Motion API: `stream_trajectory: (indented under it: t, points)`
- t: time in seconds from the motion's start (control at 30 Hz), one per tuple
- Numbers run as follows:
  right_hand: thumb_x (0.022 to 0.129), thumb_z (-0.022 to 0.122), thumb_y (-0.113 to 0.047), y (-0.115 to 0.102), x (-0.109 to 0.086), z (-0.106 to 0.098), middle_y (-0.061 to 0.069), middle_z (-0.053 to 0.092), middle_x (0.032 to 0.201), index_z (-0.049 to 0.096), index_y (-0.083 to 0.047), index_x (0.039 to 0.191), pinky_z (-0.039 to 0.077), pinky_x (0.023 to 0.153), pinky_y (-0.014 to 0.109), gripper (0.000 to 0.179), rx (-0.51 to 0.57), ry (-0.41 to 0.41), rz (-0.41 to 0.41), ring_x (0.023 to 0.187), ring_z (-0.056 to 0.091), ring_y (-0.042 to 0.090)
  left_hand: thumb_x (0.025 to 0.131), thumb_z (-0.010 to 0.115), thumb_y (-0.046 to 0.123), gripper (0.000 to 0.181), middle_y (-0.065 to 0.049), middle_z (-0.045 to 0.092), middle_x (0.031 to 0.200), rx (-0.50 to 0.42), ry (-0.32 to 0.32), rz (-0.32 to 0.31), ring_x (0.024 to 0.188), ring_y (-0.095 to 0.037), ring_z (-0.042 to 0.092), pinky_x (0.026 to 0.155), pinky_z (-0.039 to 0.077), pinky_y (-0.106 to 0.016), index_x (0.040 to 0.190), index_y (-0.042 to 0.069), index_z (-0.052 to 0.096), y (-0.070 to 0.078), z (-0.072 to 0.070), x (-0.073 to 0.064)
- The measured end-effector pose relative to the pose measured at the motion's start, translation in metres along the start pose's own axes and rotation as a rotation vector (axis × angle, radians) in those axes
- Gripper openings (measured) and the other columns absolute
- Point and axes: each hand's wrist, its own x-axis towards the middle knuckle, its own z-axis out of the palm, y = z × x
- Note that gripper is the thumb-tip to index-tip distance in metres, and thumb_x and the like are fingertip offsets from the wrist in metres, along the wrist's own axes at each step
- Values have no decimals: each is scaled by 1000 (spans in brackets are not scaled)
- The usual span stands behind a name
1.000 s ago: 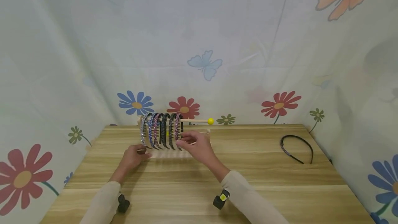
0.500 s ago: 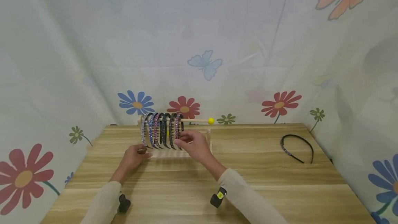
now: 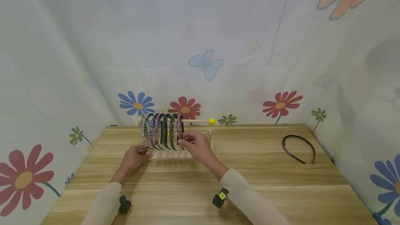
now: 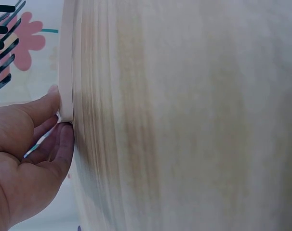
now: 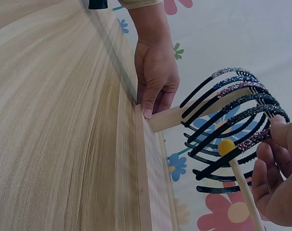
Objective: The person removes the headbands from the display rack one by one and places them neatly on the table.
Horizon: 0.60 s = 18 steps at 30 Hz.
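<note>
While the left hand [image 3: 132,158] pinches the wooden rack [image 4: 65,62], right hand [image 3: 200,147] pinches the pink-glitter headband [image 5: 252,140]: positioning, I'd guess; gentle release next.

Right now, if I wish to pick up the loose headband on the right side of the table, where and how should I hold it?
Probably pinch the loose headband mid-curve, coming from above: it appears to lie flat on the table, curve on the far side, both tips on the near side, so that grip should balance it.
</note>
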Motion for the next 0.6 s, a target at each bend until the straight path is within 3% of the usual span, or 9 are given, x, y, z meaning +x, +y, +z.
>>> stream_trajectory:
  t: [0.6]
  points:
    - [98,71,-22,2,-4,-21,1,74,95,75,-8,109,60,80,29,19,15,60,-18,89,69,14,93,77,22,33,-29,69,122,-2,-15,1,119,-47,64,100,52,-60,113,-3,72,3,-2,-1]
